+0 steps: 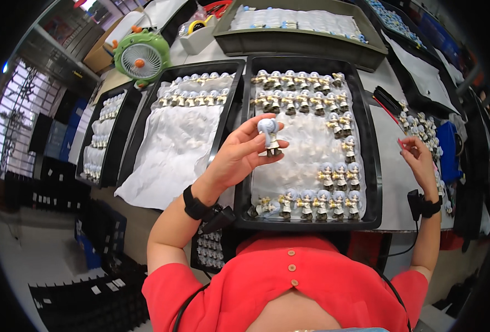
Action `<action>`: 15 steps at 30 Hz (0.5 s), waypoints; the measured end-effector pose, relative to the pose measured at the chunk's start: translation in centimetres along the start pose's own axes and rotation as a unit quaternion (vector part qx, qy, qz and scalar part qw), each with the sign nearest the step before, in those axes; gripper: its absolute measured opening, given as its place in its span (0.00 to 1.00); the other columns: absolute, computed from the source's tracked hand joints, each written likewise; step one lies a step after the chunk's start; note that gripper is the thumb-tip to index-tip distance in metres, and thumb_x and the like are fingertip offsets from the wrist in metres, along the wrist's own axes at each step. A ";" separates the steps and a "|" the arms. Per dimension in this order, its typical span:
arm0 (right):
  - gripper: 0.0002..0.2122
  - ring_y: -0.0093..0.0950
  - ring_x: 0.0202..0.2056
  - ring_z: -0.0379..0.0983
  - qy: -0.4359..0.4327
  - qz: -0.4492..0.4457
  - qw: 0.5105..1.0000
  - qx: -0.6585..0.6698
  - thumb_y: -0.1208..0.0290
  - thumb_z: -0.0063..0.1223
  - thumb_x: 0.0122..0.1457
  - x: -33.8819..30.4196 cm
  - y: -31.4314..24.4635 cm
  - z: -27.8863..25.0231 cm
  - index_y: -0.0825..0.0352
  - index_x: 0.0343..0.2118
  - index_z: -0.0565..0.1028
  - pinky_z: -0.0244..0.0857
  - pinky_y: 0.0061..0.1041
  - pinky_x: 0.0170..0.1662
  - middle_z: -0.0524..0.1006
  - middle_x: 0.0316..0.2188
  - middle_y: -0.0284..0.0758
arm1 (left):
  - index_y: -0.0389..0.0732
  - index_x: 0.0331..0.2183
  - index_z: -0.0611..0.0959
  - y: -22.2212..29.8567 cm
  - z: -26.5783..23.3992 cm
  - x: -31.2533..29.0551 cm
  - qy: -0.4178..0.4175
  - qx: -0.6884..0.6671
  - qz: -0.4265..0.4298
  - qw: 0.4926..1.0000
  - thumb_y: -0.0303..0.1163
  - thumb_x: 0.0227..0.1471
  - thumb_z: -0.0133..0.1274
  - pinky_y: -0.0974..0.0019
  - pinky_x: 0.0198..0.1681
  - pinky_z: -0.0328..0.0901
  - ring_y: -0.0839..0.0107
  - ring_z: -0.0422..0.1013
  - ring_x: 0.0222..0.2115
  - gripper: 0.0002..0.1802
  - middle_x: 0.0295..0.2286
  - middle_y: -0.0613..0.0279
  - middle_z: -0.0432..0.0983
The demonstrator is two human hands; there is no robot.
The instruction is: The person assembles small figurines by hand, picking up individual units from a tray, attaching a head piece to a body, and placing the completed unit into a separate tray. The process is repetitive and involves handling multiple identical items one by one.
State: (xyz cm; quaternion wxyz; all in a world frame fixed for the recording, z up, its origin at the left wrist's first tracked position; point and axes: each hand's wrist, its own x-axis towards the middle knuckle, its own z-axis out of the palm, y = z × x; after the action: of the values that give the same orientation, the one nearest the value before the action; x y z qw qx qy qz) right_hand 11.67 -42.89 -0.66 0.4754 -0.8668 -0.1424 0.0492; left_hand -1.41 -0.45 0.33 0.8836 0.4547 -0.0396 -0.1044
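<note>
My left hand (244,149) is raised over the middle tray and closed round a small figurine (269,136) with pale blue hair, a white outfit and dark feet. The figurine is upright, its long hair toward me. Beneath it, the black tray (371,188) holds rows of similar figurines on a white padded liner, at the far end, along the right side and at the near end. To the right of this tray, my right hand (420,161) is over the white table surface, fingertips pinched at a small red thing (401,144) too small to name.
A second black tray (231,102) with figurines and a narrower one (108,145) stand to the left. A green fan (141,60) is behind them. At the back is an olive bin (306,48). Loose figurines (420,126) lie at the right, near a black case (387,100).
</note>
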 end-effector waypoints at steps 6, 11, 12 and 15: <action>0.13 0.27 0.33 0.71 -0.119 -0.347 0.928 -0.059 0.86 0.50 0.48 0.2 -15.1 8.1 0.67 0.37 0.77 0.65 0.23 0.36 0.72 0.32 0.35 | 0.42 0.57 0.61 -0.1 -0.4 -0.3 -0.018 -0.021 -0.010 1.000 0.32 0.59 0.45 0.57 0.46 0.70 0.59 0.68 0.48 0.26 0.51 0.54 0.63; 0.14 0.32 0.30 0.71 -0.182 -0.508 0.840 -0.052 0.86 0.54 0.46 1.3 -16.4 14.7 0.67 0.37 0.75 0.67 0.27 0.32 0.69 0.32 0.36 | 0.42 0.56 0.62 -0.3 -0.6 0.0 -0.038 -0.037 -0.035 0.998 0.34 0.60 0.44 0.57 0.46 0.69 0.64 0.69 0.47 0.24 0.51 0.57 0.64; 0.13 0.32 0.30 0.71 -0.183 -0.512 0.837 -0.055 0.85 0.54 0.46 1.5 -16.4 15.5 0.67 0.37 0.75 0.67 0.27 0.32 0.69 0.32 0.36 | 0.43 0.55 0.62 -0.4 -0.6 -0.1 -0.038 -0.032 -0.038 0.998 0.35 0.60 0.44 0.58 0.46 0.69 0.69 0.70 0.45 0.23 0.49 0.60 0.66; 0.13 0.32 0.30 0.71 -0.184 -0.520 0.832 -0.067 0.85 0.54 0.46 1.8 -16.1 16.9 0.67 0.36 0.75 0.68 0.28 0.32 0.69 0.32 0.36 | 0.43 0.55 0.63 -0.5 -0.5 -0.3 -0.032 -0.055 -0.051 0.997 0.35 0.60 0.44 0.58 0.46 0.70 0.72 0.70 0.42 0.23 0.46 0.63 0.67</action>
State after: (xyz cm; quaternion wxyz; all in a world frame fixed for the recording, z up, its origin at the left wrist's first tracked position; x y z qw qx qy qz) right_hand 6.49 -20.50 3.76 0.3364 -0.6697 -0.6597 -0.0568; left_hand -1.68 -0.25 -0.35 0.8991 0.4034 -0.0385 -0.1657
